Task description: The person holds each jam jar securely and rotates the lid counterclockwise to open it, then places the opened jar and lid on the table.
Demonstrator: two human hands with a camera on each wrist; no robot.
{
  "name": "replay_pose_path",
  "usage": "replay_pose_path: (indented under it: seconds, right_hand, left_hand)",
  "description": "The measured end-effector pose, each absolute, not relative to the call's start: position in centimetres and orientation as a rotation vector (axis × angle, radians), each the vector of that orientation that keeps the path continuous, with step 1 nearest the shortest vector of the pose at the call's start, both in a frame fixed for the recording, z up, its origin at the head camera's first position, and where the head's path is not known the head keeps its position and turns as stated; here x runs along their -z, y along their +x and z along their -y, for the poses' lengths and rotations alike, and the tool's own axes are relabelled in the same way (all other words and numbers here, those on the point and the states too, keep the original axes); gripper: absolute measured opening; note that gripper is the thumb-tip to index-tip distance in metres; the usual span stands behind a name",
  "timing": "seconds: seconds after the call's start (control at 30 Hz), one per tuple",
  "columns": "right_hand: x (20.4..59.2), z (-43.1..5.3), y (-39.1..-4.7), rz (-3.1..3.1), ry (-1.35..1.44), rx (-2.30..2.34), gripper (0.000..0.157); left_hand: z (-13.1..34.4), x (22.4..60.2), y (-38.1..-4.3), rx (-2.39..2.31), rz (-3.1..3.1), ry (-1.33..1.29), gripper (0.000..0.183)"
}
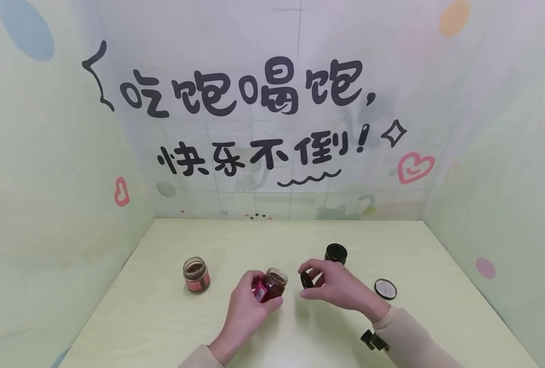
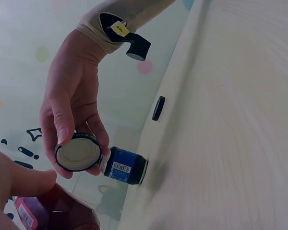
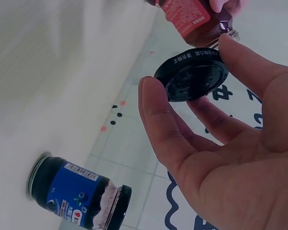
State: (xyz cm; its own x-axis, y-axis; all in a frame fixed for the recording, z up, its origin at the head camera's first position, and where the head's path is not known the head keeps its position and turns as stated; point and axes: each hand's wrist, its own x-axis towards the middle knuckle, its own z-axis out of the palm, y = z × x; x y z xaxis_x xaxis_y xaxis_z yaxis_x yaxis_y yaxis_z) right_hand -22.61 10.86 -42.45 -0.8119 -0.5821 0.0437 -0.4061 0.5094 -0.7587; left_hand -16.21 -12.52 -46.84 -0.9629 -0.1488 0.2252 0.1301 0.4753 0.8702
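My left hand [image 1: 248, 301] grips a glass jam jar [image 1: 274, 284] with dark red contents and a pink label; its mouth is uncovered. In my right hand [image 1: 339, 286] a black jar lid [image 3: 194, 74] is pinched by its rim between thumb and fingers. The lid is apart from the jar, a short way to its right. The left wrist view shows the lid's pale inner side [image 2: 78, 152]. Behind the right hand stands a jar with a blue label [image 3: 76, 191], its black lid on.
At the left of the table [image 1: 143, 317] stands another open jar [image 1: 196, 276] with a pink-red label. A second lid [image 1: 385, 289] lies on the table at the right, pale side up. Printed fabric walls [image 1: 493, 214] enclose the table at the back and sides.
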Motion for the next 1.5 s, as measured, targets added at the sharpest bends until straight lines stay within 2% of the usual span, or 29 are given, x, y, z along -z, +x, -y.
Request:
replay_pose_path:
  seconds: [0.23, 0.73, 1.5]
  right_hand:
    - [43.0, -11.7, -23.0, -2.57, -0.896, 1.12, 0.041]
    - [43.9, -14.4, -23.3, -2.571, -0.78, 1.138, 0.043]
    - [44.6, -19.7, -24.7, -2.747, -0.553, 1.097, 0.044]
  left_hand:
    - [13.2, 47.4, -16.6, 1.428, 2.446, 0.037, 0.073]
    - [14.9, 48.6, -17.8, 1.377, 2.42, 0.103, 0.058]
    - [17.3, 49.1, -19.0, 1.431, 2.373, 0.243, 0.064]
